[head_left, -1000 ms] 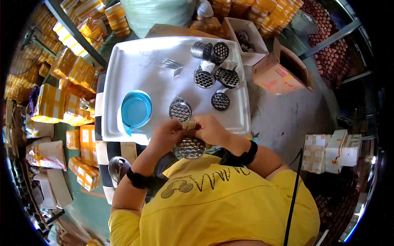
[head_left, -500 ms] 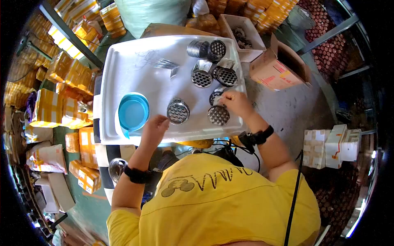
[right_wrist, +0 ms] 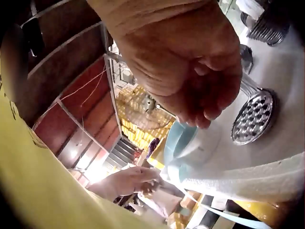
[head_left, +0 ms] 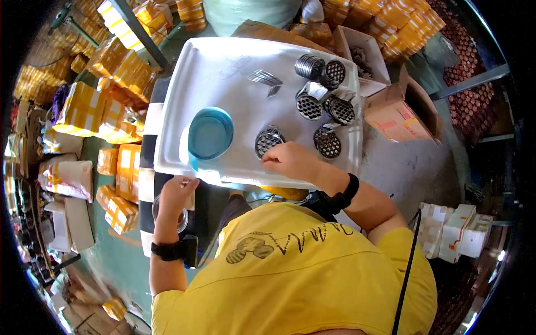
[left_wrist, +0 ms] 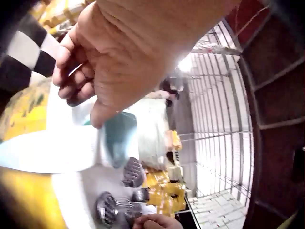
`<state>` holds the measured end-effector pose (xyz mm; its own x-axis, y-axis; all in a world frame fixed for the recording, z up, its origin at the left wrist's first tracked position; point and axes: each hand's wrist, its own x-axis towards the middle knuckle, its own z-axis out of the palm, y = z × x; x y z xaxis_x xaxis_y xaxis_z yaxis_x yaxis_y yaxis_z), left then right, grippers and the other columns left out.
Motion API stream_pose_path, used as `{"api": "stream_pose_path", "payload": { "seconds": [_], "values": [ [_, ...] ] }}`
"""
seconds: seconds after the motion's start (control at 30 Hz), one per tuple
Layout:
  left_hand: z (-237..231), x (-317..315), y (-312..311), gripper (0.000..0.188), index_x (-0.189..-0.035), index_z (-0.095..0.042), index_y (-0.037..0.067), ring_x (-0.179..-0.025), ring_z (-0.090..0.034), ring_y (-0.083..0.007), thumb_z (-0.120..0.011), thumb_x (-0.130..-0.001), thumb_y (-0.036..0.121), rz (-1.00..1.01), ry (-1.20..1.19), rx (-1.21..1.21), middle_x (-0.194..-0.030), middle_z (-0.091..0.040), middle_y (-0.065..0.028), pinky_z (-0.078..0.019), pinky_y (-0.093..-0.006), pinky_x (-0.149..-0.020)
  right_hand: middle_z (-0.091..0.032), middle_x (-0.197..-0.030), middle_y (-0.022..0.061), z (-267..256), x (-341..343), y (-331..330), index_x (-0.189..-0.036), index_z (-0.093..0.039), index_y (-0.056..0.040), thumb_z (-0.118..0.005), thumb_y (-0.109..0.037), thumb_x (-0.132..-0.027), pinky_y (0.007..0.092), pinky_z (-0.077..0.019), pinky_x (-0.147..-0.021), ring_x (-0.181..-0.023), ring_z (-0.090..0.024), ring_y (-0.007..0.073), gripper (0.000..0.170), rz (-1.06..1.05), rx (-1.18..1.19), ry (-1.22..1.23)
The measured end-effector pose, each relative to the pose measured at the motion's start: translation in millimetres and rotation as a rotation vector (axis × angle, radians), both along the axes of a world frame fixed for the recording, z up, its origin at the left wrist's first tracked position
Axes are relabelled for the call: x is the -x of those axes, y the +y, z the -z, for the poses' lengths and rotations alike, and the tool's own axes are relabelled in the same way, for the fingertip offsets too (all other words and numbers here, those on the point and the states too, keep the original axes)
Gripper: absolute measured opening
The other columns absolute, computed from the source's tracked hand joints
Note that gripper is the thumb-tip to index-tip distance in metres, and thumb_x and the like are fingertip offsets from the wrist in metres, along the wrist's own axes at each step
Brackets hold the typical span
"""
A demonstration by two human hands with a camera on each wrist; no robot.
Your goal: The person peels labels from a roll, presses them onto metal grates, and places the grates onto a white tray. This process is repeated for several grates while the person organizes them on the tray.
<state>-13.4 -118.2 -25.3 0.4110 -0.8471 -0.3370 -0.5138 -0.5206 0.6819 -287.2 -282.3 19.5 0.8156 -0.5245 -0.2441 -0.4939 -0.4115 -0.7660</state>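
On a white foam tray (head_left: 223, 61) lie several round, perforated metal pieces. My right hand (head_left: 296, 162) hovers over the front of the tray, beside a small stack of these pieces (head_left: 269, 142). In the right wrist view its fingers are loosely curled, apart from the stack (right_wrist: 253, 117), and nothing shows in them. Beyond the tray's front left corner is my left hand (head_left: 177, 192), fingers relaxed and thumb apart in the left wrist view. A blue tub (head_left: 228, 131) stands on the tray between the hands. Two paired pieces (head_left: 327, 142) lie at the right.
More perforated pieces with white labels (head_left: 309, 106) cluster at the back right of the tray. Thin metal strips (head_left: 265, 78) lie at the back middle. Under my left hand is a metal bowl (head_left: 183, 220), partly hidden. An opened carton (head_left: 399, 117) stands right of the tray.
Both hands held a perforated piece at the front; my right hand then set it among those at the right, let go and moved left to the stack. My left hand has withdrawn off the tray.
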Motion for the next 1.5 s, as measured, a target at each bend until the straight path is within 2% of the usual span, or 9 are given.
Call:
{"api": "stream_pose_path", "payload": {
  "seconds": [0.13, 0.37, 0.57, 0.9, 1.07, 1.2, 1.33, 1.4, 1.5],
  "values": [
    [94, 1, 17, 0.036, -0.101, -0.058, -0.004, -0.079, -0.056, -0.0135, -0.066, -0.074, 0.019, 0.014, 0.545, -0.010, -0.087, -0.062, -0.0078, -0.0450, -0.0259, -0.070, -0.063, -0.085, 0.0150, 18, -27, 4, -0.093, -0.062, 0.0003, -0.058, -0.021, -0.078, 0.0311, -0.0464, -0.070, -0.077, -0.061, 0.0232, 0.026, -0.122, -0.166, 0.014],
    [7, 52, -10, 0.034, -0.112, -0.048, -0.006, -0.093, -0.058, -0.0243, -0.054, -0.083, 0.010, -0.388, 1.235, 0.109, -0.104, -0.056, -0.0119, -0.0498, -0.0355, -0.080, -0.061, -0.090, 0.0130, 23, -57, 24, -0.103, -0.051, 0.0028, -0.063, -0.014, -0.076, 0.0296, -0.0462, -0.073, -0.082, -0.059, 0.0186, 0.035, -0.055, -0.372, -0.083],
    [5, 62, -28, 0.032, -0.111, -0.046, -0.003, -0.091, -0.059, -0.0221, -0.048, -0.089, 0.021, -0.329, 1.590, 0.156, -0.100, -0.056, -0.0126, -0.0503, -0.0327, -0.077, -0.057, -0.085, 0.0089, 28, -63, 28, -0.102, -0.046, 0.0013, -0.061, -0.003, -0.077, 0.0267, -0.0448, -0.071, -0.079, -0.054, 0.0122, 0.029, 0.109, -0.284, -0.354],
    [10, 70, -48, 0.032, -0.106, -0.050, 0.001, -0.084, -0.058, -0.0205, -0.041, -0.091, 0.028, -0.358, 1.396, 0.232, -0.095, -0.058, -0.0091, -0.0475, -0.0316, -0.069, -0.062, -0.084, 0.0125, 17, -56, 20, -0.085, -0.059, 0.0014, -0.061, -0.003, -0.076, 0.0266, -0.0465, -0.070, -0.077, -0.061, 0.0179, 0.010, 0.144, -0.076, -0.327],
    [16, 65, -52, 0.031, -0.108, -0.048, 0.003, -0.085, -0.058, -0.0222, -0.040, -0.091, 0.028, -0.577, 1.509, 0.122, -0.096, -0.058, -0.0107, -0.0480, -0.0349, -0.071, -0.060, -0.071, 0.0107, 5, -42, 11, -0.077, -0.059, -0.0026, -0.062, -0.004, -0.073, 0.0304, -0.0473, -0.060, -0.064, -0.059, 0.0210, 0.005, 0.049, 0.277, -0.667],
    [12, 45, -44, 0.035, -0.098, -0.053, -0.001, -0.070, -0.060, -0.0227, -0.042, -0.090, 0.032, -0.282, 0.844, -0.075, -0.081, -0.061, -0.0097, -0.0490, -0.0339, -0.064, -0.058, -0.078, 0.0052, -33, 19, -4, -0.084, -0.055, -0.0029, -0.058, -0.003, -0.080, 0.0272, -0.0477, -0.061, -0.067, -0.057, 0.0148, 0.005, 0.293, -0.183, -0.744],
    [-22, 45, -39, 0.038, -0.071, -0.061, 0.001, -0.054, -0.057, -0.0284, -0.053, -0.083, 0.036, 0.344, -0.475, -0.087, -0.066, -0.059, -0.0153, -0.0459, -0.0354, -0.051, -0.059, -0.074, 0.0050, -40, 65, -19, -0.085, -0.053, -0.0066, -0.062, -0.009, -0.080, 0.0225, -0.0475, -0.063, -0.069, -0.058, 0.0109, 0.010, 0.612, -0.410, -0.930],
    [-57, 60, -47, 0.031, -0.062, -0.054, 0.003, -0.058, -0.056, -0.0310, -0.060, -0.077, 0.029, 0.162, -0.439, 0.169, -0.064, -0.056, -0.0154, -0.0436, -0.0375, -0.051, -0.058, -0.073, 0.0035, -31, 81, -20, -0.083, -0.053, -0.0061, -0.063, -0.008, -0.079, 0.0217, -0.0468, -0.063, -0.069, -0.057, 0.0093, 0.011, 0.704, -0.251, -0.805],
    [-43, 72, -82, 0.020, -0.067, -0.054, 0.002, -0.063, -0.056, -0.0308, -0.063, -0.074, 0.017, 0.339, -0.329, 0.624, -0.068, -0.057, -0.0139, -0.0435, -0.0370, -0.053, -0.055, -0.071, 0.0012, -18, 91, -17, -0.082, -0.052, -0.0054, -0.064, -0.006, -0.077, 0.0211, -0.0462, -0.063, -0.068, -0.055, 0.0082, 0.013, 0.774, -0.068, -0.666]
  ]
}}
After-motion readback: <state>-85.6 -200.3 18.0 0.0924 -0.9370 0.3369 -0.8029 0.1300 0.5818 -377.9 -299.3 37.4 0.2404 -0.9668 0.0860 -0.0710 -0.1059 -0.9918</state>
